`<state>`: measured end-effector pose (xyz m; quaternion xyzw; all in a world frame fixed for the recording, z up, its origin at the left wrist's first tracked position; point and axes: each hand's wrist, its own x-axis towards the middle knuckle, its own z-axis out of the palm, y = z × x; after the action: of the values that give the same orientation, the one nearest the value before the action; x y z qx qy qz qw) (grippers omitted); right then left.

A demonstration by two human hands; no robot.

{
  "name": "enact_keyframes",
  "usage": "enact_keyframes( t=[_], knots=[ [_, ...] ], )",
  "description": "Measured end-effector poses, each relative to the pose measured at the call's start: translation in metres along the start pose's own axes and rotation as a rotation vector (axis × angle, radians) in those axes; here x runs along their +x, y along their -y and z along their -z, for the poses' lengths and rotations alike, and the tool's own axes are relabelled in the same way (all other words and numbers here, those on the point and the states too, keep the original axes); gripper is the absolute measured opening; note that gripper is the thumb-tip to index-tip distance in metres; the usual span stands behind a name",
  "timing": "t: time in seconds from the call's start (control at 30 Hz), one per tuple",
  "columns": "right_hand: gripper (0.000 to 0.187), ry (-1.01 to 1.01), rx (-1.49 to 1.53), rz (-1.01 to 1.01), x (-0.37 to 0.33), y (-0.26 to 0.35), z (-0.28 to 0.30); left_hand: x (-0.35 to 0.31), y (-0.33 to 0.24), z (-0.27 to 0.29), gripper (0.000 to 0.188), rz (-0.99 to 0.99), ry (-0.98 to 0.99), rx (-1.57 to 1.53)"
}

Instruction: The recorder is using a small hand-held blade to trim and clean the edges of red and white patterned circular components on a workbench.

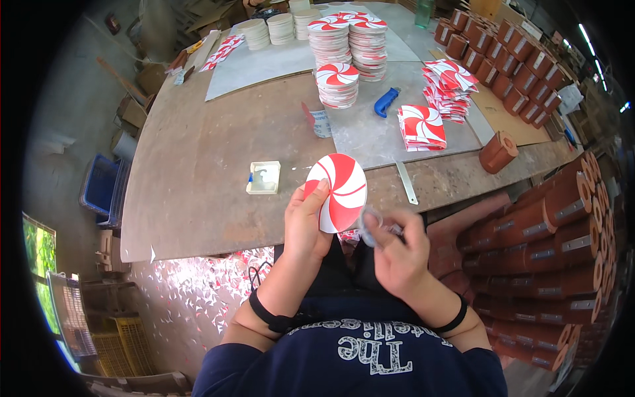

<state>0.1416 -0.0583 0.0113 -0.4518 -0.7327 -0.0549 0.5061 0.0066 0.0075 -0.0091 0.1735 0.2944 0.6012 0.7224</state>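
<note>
My left hand grips a round disc with a red and white swirl face, thumb on top near its middle. The disc is held up over the table's near edge, its face toward me. At its lower right rim, my right hand pinches a small grey piece, blurred by motion. Its kind does not show; it touches or nearly touches the rim. Farther off stand stacks of swirl discs, one a shorter stack. A curled sheet with a printed back lies beside that stack.
Around the table are a shallow white box, a blue-handled cutter, a metal ruler, a pile of square swirl sheets and plain disc stacks. Brown cylinders crowd the right side. Paper scraps litter the floor.
</note>
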Motion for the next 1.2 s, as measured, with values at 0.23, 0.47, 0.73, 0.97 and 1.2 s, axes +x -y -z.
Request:
enact_keyframes(
  t=[0.23, 0.47, 0.73, 0.97, 1.2],
  knots=[
    [0.037, 0.161, 0.059, 0.027, -0.020, 0.001, -0.014, 0.002, 0.002, -0.007, 0.025, -0.009, -0.037, 0.051],
    [0.038, -0.093, 0.264, -0.142, 0.007, -0.008, -0.004, -0.008, 0.000, -0.019, 0.029, 0.002, 0.011, 0.002],
    [0.027, 0.008, 0.538, -0.365, 0.021, -0.022, 0.011, -0.007, -0.008, -0.003, 0.025, 0.023, 0.082, 0.148],
    [0.023, -0.009, 0.710, -0.480, 0.020, -0.023, 0.007, -0.013, -0.016, -0.014, 0.026, -0.069, 0.174, 0.284],
    [0.019, -0.153, 0.586, -0.703, 0.016, -0.041, 0.005, -0.018, -0.011, -0.011, 0.025, -0.064, 0.194, 0.276]
  ],
)
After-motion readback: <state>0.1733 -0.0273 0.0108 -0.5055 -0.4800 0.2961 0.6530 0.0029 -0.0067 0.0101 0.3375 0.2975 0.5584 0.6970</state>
